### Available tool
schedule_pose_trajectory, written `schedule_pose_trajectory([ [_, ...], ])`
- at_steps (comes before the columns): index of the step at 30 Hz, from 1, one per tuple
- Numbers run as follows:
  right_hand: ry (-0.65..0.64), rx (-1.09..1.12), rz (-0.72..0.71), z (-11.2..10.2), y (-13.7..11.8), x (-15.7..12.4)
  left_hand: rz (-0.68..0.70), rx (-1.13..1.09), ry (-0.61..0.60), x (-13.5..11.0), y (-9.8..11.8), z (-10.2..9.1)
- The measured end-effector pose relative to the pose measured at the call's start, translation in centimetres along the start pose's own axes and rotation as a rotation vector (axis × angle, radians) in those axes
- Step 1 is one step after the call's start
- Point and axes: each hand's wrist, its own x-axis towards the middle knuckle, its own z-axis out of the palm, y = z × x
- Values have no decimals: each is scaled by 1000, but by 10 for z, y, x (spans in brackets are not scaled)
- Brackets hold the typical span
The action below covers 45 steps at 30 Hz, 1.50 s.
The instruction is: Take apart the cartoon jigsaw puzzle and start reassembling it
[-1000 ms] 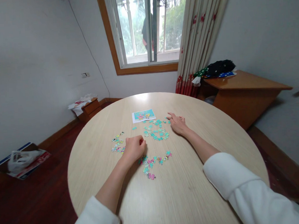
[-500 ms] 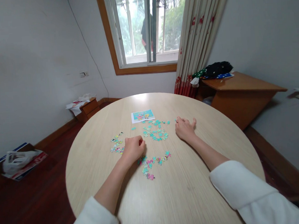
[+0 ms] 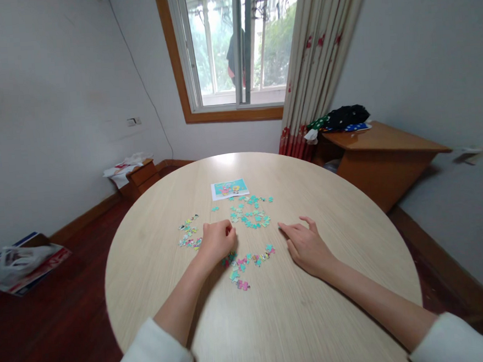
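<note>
My left hand [image 3: 218,240] rests on the table with its fingers curled closed. Whatever those fingers hold, if anything, is hidden. It lies between a cluster of mixed-colour jigsaw pieces [image 3: 189,234] on its left and a row of pink, teal and yellow jigsaw pieces [image 3: 253,258] on its right. My right hand [image 3: 306,244] hovers low at the right, index finger stretched out and other fingers apart. At that fingertip is a small dark speck I cannot make out. Teal jigsaw pieces [image 3: 254,218] lie loosely grouped between the hands and farther back.
A picture card [image 3: 229,189] with cartoon figures lies behind the teal pieces on the round wooden table [image 3: 317,319]. Beyond it are a window [image 3: 232,49] and a curtain [image 3: 311,60]. A brown desk [image 3: 388,143] with cloths stands at right; a plastic bag [image 3: 19,264] lies at left.
My right hand has moved back toward me, from beside the far teal pieces to the right of the nearer ones, its index finger now extended. My left hand has barely moved.
</note>
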Motion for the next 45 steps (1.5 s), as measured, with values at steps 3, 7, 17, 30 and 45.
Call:
schedule_pose_trajectory([
  [3,29,122,0,1,-1,1,2,-7,2,0,-1,1],
  [7,11,276,4,-2,1,9,8,-14,5,-1,1,0],
  [17,-52,439,-124,-12,1,11,31,-28,-10,-3,5,1],
  [30,-14,33,239,35,36,84,22,-23,-26,-3,6,0],
  [45,-93,53,290,51,49,105,23,1,-41,-2,6,1],
])
